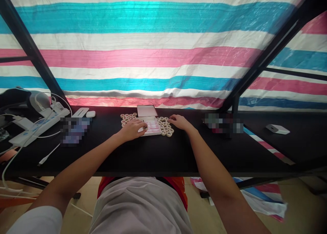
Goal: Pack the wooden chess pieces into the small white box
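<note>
Though small, flat round discs (166,128)

You have two hands, your left hand (133,129) and your right hand (180,122), plus one white box tray (153,133) and one box lid (147,111). Your xiangqi pieces make two groups, a left cluster (128,117) and a right cluster (167,127), both too crowded and covered to count exactly. You also have one power strip (30,132) and one white charger (277,129).
</note>
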A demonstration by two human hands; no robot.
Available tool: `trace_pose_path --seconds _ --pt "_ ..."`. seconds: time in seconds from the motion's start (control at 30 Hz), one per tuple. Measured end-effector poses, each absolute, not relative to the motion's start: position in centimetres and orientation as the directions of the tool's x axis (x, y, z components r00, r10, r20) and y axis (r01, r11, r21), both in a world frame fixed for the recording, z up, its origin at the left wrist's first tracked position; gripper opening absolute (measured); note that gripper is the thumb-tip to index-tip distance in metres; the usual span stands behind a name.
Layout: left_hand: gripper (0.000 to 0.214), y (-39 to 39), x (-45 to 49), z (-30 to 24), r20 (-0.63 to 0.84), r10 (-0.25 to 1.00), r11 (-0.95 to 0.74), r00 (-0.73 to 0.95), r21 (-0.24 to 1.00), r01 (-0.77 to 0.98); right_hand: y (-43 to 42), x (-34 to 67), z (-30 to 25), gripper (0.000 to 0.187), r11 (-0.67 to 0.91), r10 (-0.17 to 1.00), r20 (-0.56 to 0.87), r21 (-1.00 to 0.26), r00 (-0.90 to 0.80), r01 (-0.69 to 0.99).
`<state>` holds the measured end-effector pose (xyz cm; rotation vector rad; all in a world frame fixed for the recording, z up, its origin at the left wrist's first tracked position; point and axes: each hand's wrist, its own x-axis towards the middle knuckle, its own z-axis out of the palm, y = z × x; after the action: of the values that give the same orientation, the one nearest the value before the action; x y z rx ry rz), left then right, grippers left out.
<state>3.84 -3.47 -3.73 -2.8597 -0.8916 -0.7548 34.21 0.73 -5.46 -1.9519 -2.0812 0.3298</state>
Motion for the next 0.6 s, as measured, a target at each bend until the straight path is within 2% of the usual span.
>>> trace_pose_path --seconds 0.2,0.6 --pt "0.018 -3.62 4.00 -3.98 0.417 0.497 -0.853 0.761 0.077 0.516 1.19 34.50 -5.89 0.035 0.087 0.996 0.048 -0.363 -0.075 0.928" --pt "0.018 -3.55 3.99 -3.99 0.402 0.533 -0.828 0.745 0.065 0.557 0.96 34.42 -5.53 0.033 0.078 0.997 0.050 -0.360 -0.064 0.930"
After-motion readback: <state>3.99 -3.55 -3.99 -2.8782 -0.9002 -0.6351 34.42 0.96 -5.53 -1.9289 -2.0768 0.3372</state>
